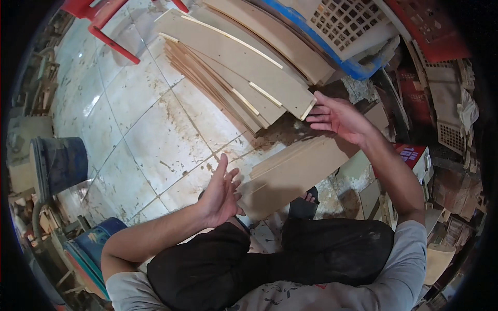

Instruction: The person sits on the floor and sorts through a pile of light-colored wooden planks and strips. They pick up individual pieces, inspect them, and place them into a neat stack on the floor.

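Note:
My right hand (342,120) is at the right end of a flat, slightly curved brown board (244,57), thumb by its far corner and fingertips by its near one. Its fingers are stretched and apart; whether they touch the board I cannot tell. Pale narrow strips (266,94) lie along the edges of this board and those fanned out beneath it. My left hand (220,192) is raised with thumb and fingers spread, holding nothing. It is beside the left end of a second stack of plain brown boards (295,179), which lies in front of my feet.
More curved boards (280,36) lie behind the fanned pile, next to a blue-rimmed tray (358,71) and a white plastic basket (347,26). A red chair (111,26) stands far left, a dark bucket (59,166) at left. A red box (412,155) sits right of my right forearm.

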A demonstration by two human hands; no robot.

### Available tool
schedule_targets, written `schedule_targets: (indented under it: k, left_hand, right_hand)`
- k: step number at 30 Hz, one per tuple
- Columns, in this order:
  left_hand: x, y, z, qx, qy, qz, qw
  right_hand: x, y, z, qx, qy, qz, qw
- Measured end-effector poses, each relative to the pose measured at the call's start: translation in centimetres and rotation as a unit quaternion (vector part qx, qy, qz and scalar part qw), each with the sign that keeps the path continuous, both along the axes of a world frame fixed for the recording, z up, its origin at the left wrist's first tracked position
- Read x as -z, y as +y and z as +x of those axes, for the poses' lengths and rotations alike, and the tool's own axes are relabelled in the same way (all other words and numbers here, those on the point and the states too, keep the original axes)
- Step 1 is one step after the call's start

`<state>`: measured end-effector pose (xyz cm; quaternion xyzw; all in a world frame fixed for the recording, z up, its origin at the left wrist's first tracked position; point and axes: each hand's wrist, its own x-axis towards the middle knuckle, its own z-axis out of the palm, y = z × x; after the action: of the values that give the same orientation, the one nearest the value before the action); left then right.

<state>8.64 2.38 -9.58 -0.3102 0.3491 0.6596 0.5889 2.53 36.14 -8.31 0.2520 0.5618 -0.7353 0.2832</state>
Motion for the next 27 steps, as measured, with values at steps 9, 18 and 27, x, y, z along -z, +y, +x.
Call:
schedule_targets:
  k: [9,18,27]
  left_hand:
    - [0.8,-1.5,-2.4,-0.073,0.131,-0.062,0.987]
    - [0.1,-8.2,-13.1,-0.301,0.346,0.028,0.888]
    - [-1.2,-8.1,-8.8,-0.103,0.373,-0.01,0.922]
  right_hand:
    - [1.3,0.4,0.8,0.068,0.164,-0.005,0.984]
    - [-2.4,8.2,3.4,-0.057,0.177,0.035,0.982]
    - [-3.8,17.7,4.8,-0.12,0.044,0.142,0.981]
